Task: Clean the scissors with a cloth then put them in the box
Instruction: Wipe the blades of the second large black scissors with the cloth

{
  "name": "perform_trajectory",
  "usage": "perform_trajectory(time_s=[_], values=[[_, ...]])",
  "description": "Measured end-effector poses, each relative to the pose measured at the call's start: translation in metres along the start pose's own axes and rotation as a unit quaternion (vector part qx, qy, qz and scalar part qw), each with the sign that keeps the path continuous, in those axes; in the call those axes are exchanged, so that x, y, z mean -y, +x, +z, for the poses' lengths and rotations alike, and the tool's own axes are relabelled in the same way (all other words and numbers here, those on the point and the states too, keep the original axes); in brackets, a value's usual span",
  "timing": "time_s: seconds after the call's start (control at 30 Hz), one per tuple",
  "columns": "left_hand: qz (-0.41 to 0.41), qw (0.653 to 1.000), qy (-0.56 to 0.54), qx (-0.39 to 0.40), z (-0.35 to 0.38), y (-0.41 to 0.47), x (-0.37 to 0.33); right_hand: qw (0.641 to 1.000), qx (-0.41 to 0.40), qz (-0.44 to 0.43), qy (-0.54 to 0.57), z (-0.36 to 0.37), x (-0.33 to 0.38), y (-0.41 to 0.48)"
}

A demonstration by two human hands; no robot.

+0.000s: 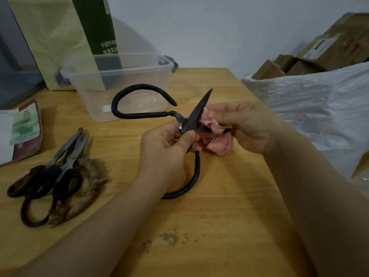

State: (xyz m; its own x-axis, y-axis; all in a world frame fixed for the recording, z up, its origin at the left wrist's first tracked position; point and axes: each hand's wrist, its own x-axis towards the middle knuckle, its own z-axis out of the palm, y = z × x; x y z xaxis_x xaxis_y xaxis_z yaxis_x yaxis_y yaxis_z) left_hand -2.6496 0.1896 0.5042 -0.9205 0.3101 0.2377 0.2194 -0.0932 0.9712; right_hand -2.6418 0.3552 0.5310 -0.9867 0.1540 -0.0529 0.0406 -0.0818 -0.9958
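Just now the left hand (167,144) is pinching the black scissors (197,113) at the pivot, its thumb (187,138) pressing on the near face and its other fingers curling round behind. The right hand (245,124) is gripping a crumpled pink cloth (217,144), with its fingers curled round it, and is holding the cloth against the right side of the blade. The scissors are being held between both hands above the wooden table (219,216), in front of the clear plastic box (89,92), with the blade tip pointing up and away. One big loop handle is arching out to the left in front of the box. The other is curving down under the left hand towards the table, though I cannot tell if it is touching the wood. The box is standing open-topped at the far side of the table. A pile of other scissors (60,168) is lying well to the left. A green carton (95,27) is standing behind the box, and a white plastic bag (319,108) is sitting at the right. Dark specks (169,237) are lying on the near wood.
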Motion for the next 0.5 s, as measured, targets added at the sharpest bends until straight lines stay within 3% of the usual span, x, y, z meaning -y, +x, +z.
perform_trajectory(time_s=[0.23, 0.4, 0.5], values=[[0.001, 1.0, -0.016, 0.015, 0.001, -0.001, -0.001, 0.998, 0.006, 0.007, -0.069, 0.002, -0.004, 0.002], [0.006, 0.999, -0.037, 0.035, 0.002, -0.003, -0.003, 0.991, 0.09, 0.011, -0.1, -0.008, 0.006, -0.008], [0.005, 0.998, -0.042, 0.036, 0.001, -0.003, -0.002, 0.989, 0.081, -0.008, -0.122, -0.005, 0.005, -0.009]])
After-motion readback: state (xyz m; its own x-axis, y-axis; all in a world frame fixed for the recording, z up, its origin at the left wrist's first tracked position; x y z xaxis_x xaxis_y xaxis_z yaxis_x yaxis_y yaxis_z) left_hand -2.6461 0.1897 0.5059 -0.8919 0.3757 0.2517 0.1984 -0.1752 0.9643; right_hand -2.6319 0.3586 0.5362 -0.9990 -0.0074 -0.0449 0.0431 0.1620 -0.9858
